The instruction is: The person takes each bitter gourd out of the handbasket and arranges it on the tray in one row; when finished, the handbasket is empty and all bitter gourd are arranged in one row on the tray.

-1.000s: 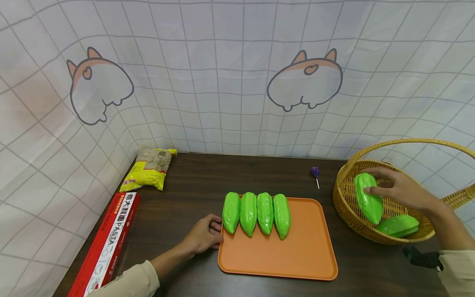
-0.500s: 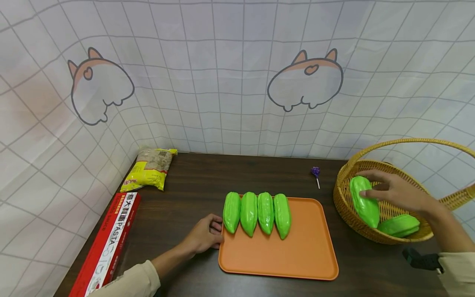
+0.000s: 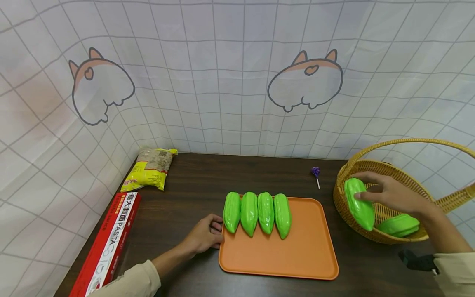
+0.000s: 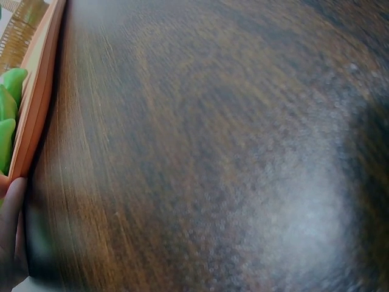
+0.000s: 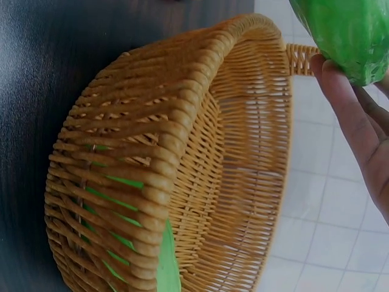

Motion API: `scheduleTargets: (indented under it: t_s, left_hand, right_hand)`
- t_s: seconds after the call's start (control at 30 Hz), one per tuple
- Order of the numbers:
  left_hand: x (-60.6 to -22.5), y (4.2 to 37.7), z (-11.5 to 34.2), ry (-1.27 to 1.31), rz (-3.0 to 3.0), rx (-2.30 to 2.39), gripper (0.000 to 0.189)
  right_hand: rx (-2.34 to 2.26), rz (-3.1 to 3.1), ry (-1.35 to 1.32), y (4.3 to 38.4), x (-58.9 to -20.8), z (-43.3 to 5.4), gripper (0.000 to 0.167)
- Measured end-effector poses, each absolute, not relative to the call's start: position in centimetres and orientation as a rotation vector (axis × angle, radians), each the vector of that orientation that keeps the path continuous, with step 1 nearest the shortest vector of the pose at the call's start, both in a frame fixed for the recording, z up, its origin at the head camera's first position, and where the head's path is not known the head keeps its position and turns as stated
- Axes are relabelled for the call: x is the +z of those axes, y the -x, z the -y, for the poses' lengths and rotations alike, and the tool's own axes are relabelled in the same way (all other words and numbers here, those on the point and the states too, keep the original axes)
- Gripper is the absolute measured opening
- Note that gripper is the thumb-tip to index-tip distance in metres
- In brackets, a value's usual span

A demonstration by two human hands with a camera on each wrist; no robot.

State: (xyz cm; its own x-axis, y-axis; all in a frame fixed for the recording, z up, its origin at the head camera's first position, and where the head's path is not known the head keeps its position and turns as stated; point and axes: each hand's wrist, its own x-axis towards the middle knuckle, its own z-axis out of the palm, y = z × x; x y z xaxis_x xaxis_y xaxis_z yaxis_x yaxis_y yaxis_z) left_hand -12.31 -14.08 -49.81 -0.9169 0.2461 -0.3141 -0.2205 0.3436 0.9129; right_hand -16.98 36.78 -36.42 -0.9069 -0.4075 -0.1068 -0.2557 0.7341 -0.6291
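Above the left side of the wicker basket, my right hand holds a glossy green ridged fruit between thumb and fingers. In the right wrist view, the same fruit is above the basket's rim, fingertips against its lower end. Another green fruit lies in the basket. Several matching fruits lie side by side along the back left of an orange tray. My left hand grips the tray's left edge, its fingers curled; in the left wrist view a finger touches the rim.
A red pasta box lies along the table's left edge, with a yellow packet behind it. Near the back stands out a purple lollipop, left of the basket. The tall basket handle arches above the right hand. A grid-patterned curtain closes off the back.
My right hand has moved left and slightly downward with the green fruit, toward the basket's left rim. The left hand, tray and fruits on it stay in place.
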Motion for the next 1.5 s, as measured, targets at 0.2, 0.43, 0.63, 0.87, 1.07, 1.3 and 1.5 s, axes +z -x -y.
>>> scheduleTargets:
  t_s: [0.2,0.43,0.63,0.87,1.07,1.3,1.5]
  left_hand:
    - [-49.8,12.3,14.1,-0.029,-2.216,1.611,0.057]
    - [-49.6,12.2,14.1,-0.027,-2.220,1.609,0.057]
    - [-49.5,12.0,14.1,-0.023,-2.230,1.613,0.059]
    - [-49.4,12.0,14.1,-0.014,-2.221,1.612,0.059]
    - [-49.4,12.0,14.1,-0.005,-2.220,1.602,0.058]
    - [-49.4,12.0,14.1,-0.012,-2.229,1.608,0.058]
    - [-49.4,12.0,14.1,-0.011,-2.229,1.605,0.058]
  right_hand:
    - [-0.922,-2.720,0.553,17.0,-36.7,-36.3,0.052]
    - [-0.951,-2.706,0.579,16.9,-36.9,-35.8,0.053]
    - [-0.975,-2.691,0.574,16.9,-37.2,-35.2,0.054]
    - [-1.035,-2.657,0.563,16.7,-37.6,-34.3,0.054]
    - [-1.029,-2.682,0.573,16.9,-38.3,-33.6,0.051]
    - [-1.061,-2.642,0.551,17.2,-39.1,-32.6,0.052]
    - [-1.126,-2.603,0.518,17.0,-39.6,-31.5,0.053]
